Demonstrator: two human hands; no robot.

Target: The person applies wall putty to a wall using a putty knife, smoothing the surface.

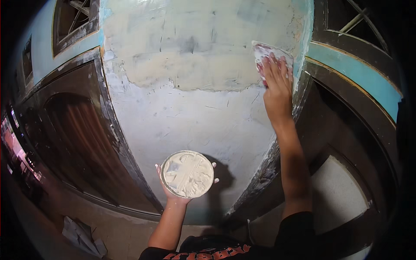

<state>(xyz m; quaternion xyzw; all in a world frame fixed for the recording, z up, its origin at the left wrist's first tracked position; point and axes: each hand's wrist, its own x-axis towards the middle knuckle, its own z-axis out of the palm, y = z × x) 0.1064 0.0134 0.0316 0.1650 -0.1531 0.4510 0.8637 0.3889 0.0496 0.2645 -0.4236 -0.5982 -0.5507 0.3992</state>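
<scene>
My left hand [172,196] supports a round, shallow container of beige paste [187,177] low in front of the wall, its fingertips showing around both sides of the rim. At the upper right, my right hand [276,93] grips a flat red spreader [266,52] smeared with white paste, held against the wall beside the corner edge. The wall [195,110] has a rough cream coat across its upper part, ending in a ragged line, and paler, scratched plaster below.
A dark wooden door [78,143] stands left of the wall panel, and another dark door [329,108] is to the right, both with windows above. Crumpled grey sheeting [80,236] lies on the floor [125,232] at the lower left.
</scene>
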